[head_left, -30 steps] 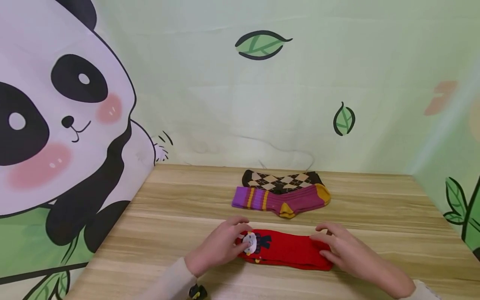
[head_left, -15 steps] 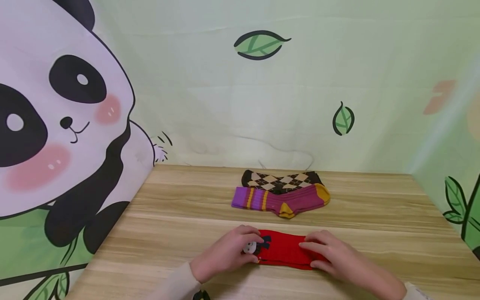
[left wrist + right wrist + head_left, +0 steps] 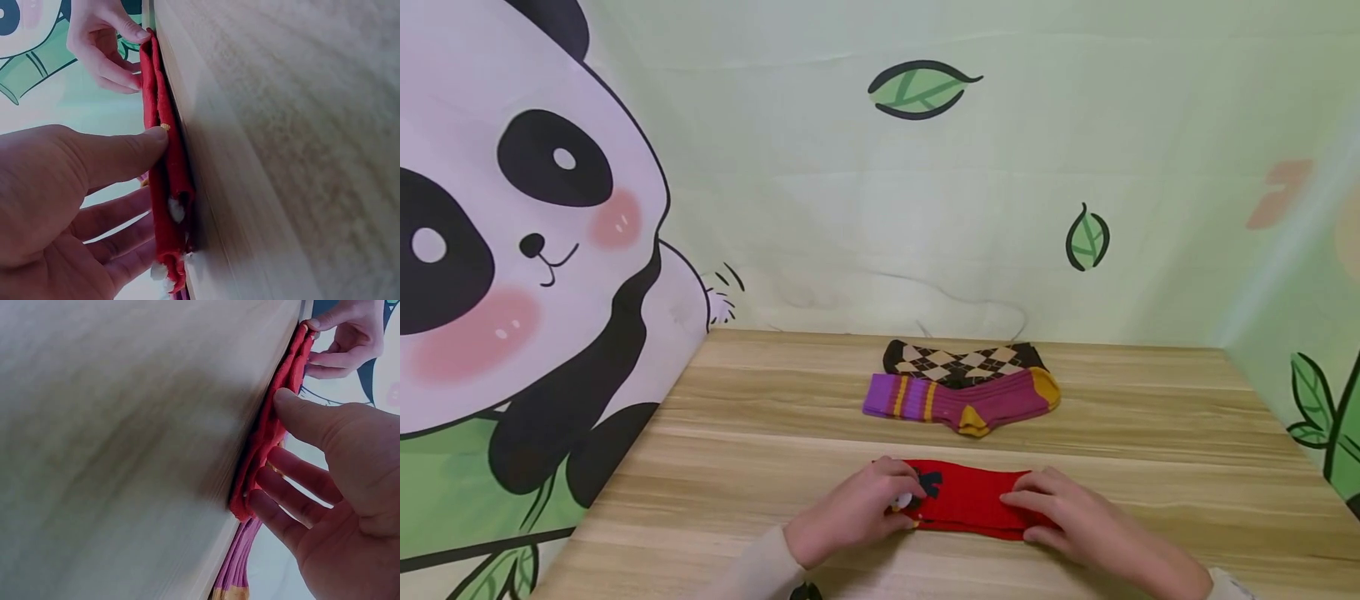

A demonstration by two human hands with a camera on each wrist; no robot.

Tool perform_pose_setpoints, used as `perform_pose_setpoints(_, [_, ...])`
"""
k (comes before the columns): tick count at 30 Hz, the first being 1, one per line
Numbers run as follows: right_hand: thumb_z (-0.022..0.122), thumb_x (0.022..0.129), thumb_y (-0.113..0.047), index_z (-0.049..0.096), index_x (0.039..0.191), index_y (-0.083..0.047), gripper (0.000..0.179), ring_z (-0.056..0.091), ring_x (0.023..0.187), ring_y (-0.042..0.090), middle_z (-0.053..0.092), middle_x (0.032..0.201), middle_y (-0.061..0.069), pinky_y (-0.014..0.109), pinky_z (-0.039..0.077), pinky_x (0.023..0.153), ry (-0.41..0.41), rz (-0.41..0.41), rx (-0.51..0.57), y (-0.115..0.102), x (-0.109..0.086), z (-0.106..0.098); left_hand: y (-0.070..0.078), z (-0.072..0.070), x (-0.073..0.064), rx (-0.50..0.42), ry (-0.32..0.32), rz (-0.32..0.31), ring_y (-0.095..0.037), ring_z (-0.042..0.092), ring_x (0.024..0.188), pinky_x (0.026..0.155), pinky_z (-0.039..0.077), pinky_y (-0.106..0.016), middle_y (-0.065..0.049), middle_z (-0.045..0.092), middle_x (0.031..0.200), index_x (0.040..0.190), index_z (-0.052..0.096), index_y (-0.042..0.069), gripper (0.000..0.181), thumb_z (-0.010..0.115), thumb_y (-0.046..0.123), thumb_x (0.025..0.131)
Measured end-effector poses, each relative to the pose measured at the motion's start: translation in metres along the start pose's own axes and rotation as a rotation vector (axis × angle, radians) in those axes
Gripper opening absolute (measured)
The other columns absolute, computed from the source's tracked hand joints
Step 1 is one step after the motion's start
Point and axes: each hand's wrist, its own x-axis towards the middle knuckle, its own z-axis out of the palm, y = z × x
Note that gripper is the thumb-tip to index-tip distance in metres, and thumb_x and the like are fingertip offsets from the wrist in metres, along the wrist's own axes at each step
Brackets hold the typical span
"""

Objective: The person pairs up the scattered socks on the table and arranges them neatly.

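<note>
A folded pair of red socks [image 3: 970,498] lies flat on the table in front of me, with a white-and-dark cartoon figure near its left end. My left hand [image 3: 856,512] rests on that end, partly covering the figure. In the left wrist view its thumb [image 3: 140,153] touches the near edge while the other fingers stretch across the top. On the right end lies my right hand [image 3: 1078,518], fingers relaxed and spread over the fabric. Its thumb [image 3: 303,419] meets the near edge in the right wrist view.
Behind the red socks lie purple socks [image 3: 955,403] with yellow stripes, heel and toe. They overlap black-and-beige argyle socks [image 3: 962,362] near the table's [image 3: 775,392] back edge. A green backdrop [image 3: 820,208] with a panda and leaves encloses the table at the back and sides.
Both hands have slid inward along the red socks from their ends, mostly in the first half second. The red socks stay in about the same place; the other socks have not moved.
</note>
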Motion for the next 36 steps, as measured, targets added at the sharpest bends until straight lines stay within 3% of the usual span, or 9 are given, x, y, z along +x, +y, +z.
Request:
perform_pose_setpoints(9, [0.077,0.093,-0.026,0.074,0.127,-0.025,0.034,0.056,0.111,0.016,0.062,0.123,-0.005,0.038,0.056,0.093,-0.063,0.024,0.045,0.0005,0.0021,-0.0010,0.0004,0.0004,-0.0014,0.013,0.013,0.010,-0.015,0.060,0.108,0.094,0.052,-0.024,0.000,0.070,0.114,0.107,0.078,0.011,0.020,0.083,0.016,0.088])
perform_pose_setpoints(21, [0.076,0.093,-0.027,0.074,0.126,-0.028,0.033,0.055,0.111,0.016,0.062,0.123,-0.007,0.038,0.056,0.093,-0.082,0.031,0.064,0.0010,0.0004,-0.0002,0.0005,0.0030,-0.0017,0.059,0.027,0.047,-0.015,0.060,0.107,0.095,0.050,-0.023,-0.001,0.070,0.113,0.102,0.079,0.011,0.015,0.083,0.015,0.088])
perform_pose_setpoints(36, [0.076,0.094,-0.032,0.074,0.127,-0.029,0.034,0.055,0.112,0.016,0.061,0.124,-0.007,0.039,0.055,0.094,-0.099,0.062,0.071,0.0003,0.0001,-0.0013,0.0008,0.0039,-0.0014,0.047,0.006,0.030,-0.013,0.059,0.108,0.097,0.050,-0.022,0.001,0.069,0.113,0.104,0.079,0.012,0.015,0.081,0.016,0.090])
